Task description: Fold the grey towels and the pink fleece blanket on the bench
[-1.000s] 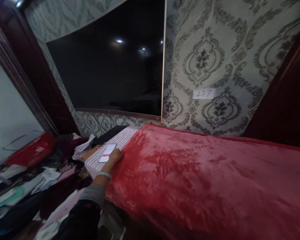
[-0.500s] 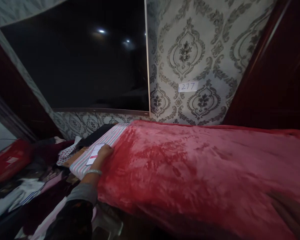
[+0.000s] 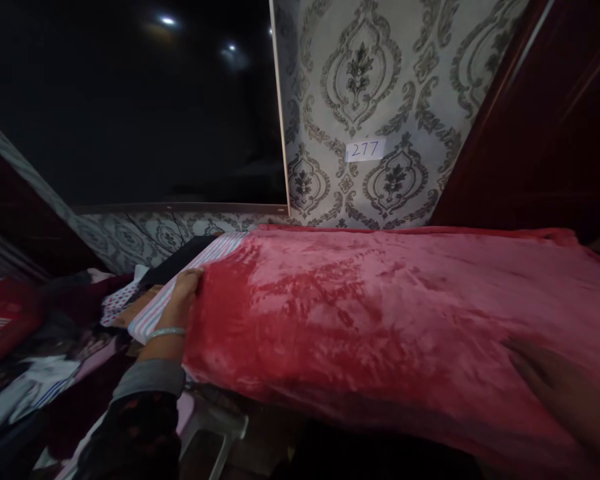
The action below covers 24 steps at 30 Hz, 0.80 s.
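Observation:
A red plush blanket [image 3: 330, 307] spreads over a raised surface, smooth on top and hanging at the front. At its left edge my left hand [image 3: 184, 290] has its fingers closed on the blanket's border, beside a strip of striped cloth [image 3: 155, 313]. No phone shows on that strip. My right hand [image 3: 555, 380], dark and a little blurred, rests on the blanket at the lower right with its fingers stretched out.
A large television [image 3: 155, 113] hangs on the patterned wall above a paper marked 277 [image 3: 365, 150]. Clothes [image 3: 45, 380] lie heaped at the left, with a red bag [image 3: 10, 317]. A white plastic stool [image 3: 215, 427] stands below.
My left hand has moved left, drawing the blanket's edge over the striped cloth. The phone that lay there is out of sight. My right hand has slid left along the blanket.

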Each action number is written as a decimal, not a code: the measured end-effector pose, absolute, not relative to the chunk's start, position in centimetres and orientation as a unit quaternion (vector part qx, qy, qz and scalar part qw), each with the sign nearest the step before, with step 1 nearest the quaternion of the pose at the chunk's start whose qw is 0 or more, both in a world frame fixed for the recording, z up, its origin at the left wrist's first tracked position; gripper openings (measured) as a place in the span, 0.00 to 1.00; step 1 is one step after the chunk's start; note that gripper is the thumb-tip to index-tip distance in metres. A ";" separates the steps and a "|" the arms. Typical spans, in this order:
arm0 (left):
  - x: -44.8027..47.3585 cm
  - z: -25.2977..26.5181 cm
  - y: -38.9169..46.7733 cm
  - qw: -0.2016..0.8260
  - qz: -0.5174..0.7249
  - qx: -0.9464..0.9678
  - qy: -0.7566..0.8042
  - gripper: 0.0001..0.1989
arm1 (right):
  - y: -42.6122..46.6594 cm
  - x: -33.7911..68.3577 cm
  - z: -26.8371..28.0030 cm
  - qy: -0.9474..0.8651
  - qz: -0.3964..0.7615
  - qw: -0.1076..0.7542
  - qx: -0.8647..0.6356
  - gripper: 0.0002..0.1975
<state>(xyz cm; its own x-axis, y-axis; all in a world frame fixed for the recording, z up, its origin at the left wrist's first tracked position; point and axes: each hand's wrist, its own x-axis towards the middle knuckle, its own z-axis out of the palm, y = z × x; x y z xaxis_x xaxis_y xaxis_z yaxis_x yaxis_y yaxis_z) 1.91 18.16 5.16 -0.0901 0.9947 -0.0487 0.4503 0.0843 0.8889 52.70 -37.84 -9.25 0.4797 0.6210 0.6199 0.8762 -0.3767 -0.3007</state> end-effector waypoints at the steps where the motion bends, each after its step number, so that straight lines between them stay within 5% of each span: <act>1: 2.0 5.3 18.1 0.380 0.375 0.559 0.634 0.14 | -37.8 52.8 -9.3 -0.465 -0.205 0.311 -0.803 0.19; 5: 2.2 5.9 17.6 0.415 0.385 0.559 0.606 0.08 | -37.9 53.2 -8.9 -0.459 -0.172 0.331 -0.806 0.15; 15: 2.8 8.0 16.4 0.480 0.268 0.670 0.499 0.12 | -32.8 49.4 -6.1 -0.470 -0.162 0.329 -0.803 0.17; 24: 2.5 11.3 15.6 0.423 0.181 0.729 0.507 0.11 | -23.0 43.2 -4.6 -0.585 -0.058 0.338 -0.735 0.21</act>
